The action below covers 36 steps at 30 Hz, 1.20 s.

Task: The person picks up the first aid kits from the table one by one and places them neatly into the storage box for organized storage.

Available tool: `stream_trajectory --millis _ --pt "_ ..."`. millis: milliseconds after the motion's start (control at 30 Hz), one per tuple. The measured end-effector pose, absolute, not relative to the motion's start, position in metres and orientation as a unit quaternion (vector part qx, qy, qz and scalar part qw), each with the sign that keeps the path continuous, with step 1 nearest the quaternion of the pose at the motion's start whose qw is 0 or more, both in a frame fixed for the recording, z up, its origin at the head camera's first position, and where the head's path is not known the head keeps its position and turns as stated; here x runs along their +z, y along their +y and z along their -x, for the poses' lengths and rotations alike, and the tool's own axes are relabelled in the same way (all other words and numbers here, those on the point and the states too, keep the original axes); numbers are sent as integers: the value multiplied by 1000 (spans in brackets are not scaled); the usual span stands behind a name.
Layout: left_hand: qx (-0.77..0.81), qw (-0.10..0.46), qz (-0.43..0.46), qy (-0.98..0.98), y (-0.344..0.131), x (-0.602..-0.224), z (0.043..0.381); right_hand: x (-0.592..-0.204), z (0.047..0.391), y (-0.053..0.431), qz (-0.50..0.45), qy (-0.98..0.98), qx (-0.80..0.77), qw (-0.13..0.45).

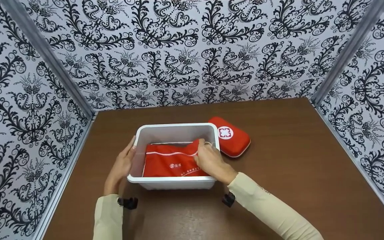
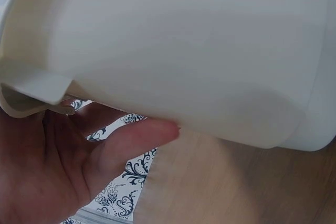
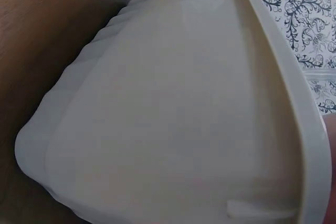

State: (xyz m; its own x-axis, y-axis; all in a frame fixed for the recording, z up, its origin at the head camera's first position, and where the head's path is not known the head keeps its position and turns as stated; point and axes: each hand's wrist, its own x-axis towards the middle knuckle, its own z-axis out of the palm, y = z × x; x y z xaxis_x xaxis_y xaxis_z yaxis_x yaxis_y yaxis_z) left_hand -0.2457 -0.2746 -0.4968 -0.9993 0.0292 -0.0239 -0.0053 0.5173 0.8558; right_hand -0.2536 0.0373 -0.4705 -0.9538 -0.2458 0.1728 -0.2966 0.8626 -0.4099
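A white plastic bin (image 1: 172, 179) stands on the table, and inside it lies a red fabric pouch (image 1: 165, 164) with white piping and small white print. My right hand (image 1: 212, 162) reaches over the bin's right end and pinches the pouch near its upper right corner, where the cloth is pulled up into a peak. Along the bin's left side rests my left hand (image 1: 124, 163), its fingers extended beside the rim. The left wrist view shows the left thumb (image 2: 142, 135) straight against the bin's outer wall. In the right wrist view the bin wall hides most of the right hand.
A red hard-shell case (image 1: 240, 141) with a white round emblem lies right of the bin, close to its rim. The brown table (image 1: 288, 160) is enclosed at the back and sides by patterned walls (image 1: 185, 60) with grey corner posts.
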Motion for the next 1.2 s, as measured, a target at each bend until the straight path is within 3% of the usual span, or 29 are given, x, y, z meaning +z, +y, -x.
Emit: stream_trajectory --millis 167,467,767,900,1200 --pt "494 10 -6 870 -275 -497 245 -469 253 32 -121 -968 216 44" --pt "493 -3 3 870 -273 -495 244 -472 252 34 -145 -965 202 78" --pt "488 8 10 873 -273 -495 244 -472 251 45 -200 -924 316 85" --pt "494 22 15 869 -274 -496 244 -475 251 50 -204 -906 348 125" --pt "502 20 7 865 -274 -494 244 -483 261 71 -190 -866 368 281"
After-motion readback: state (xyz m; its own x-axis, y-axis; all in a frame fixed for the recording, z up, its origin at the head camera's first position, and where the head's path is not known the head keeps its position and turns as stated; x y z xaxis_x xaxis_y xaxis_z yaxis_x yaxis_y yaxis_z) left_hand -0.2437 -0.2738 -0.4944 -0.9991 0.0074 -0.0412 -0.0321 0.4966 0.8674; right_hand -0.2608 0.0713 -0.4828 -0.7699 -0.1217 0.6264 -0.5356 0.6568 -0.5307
